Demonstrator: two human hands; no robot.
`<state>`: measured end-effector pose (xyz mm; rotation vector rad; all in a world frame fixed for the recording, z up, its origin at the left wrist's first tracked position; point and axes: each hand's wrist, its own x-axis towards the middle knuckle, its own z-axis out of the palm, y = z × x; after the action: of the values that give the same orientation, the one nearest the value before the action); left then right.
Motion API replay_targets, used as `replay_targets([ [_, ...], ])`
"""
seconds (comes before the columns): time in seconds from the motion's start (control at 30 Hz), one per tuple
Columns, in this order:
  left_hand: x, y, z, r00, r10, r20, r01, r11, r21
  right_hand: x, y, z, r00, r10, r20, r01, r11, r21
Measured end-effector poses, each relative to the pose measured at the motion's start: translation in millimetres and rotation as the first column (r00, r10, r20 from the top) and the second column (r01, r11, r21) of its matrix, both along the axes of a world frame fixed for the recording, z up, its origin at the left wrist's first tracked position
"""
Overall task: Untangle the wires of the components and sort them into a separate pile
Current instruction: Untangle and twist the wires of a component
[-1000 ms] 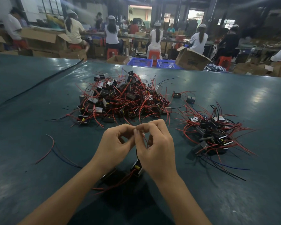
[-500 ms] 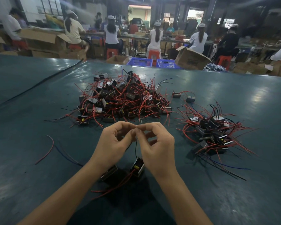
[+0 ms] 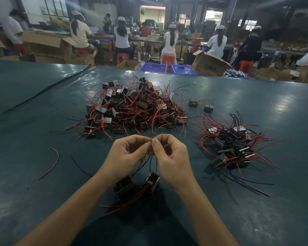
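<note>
While workers sit on red stools beyond the glossy green table, L hand & R hand pinch wires of two components below; tangled pile ahead, smaller pile right.

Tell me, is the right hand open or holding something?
Holding. The right hand pinches thin wires running down to a black component.

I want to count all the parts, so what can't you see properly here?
- Head view: how the wires cross between the left hand and right hand; the fingertips cover it.
- Head view: components deep inside the big pile; the upper ones and red leads bury them.
- Head view: print on the cardboard box; blurred and too small.
</note>
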<state>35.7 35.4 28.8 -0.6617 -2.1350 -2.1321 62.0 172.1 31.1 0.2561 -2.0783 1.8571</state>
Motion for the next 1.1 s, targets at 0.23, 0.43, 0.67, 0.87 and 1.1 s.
replay_targets([
  [0.23,1.9,0.0,3.4,0.995,0.086,-0.048,-0.085,0.996,0.019,-1.0,7.8,2.8,0.989,0.068,0.131,-0.061,0.996,-0.062],
  [0.43,4.2,-0.6,1.3,0.972,0.156,-0.173,-0.171,0.982,-0.077,2.9,9.2,7.7,1.0,0.019,0.025,-0.016,0.993,-0.116],
  [0.67,6.1,-1.1,0.7,0.929,0.183,-0.322,-0.242,0.958,-0.154,1.0,6.5,3.0,0.996,-0.071,-0.047,0.076,0.991,0.107],
  [0.87,5.9,-2.4,-0.1,0.874,0.188,-0.447,-0.302,0.932,-0.2,1.0,2.5,-1.1,0.997,-0.074,-0.02,0.076,0.986,0.151],
  [1.1,5.0,-4.9,0.0,0.756,0.125,-0.642,-0.404,0.861,-0.308,5.0,-5.5,0.8,0.982,-0.188,-0.032,0.191,0.968,0.16],
])
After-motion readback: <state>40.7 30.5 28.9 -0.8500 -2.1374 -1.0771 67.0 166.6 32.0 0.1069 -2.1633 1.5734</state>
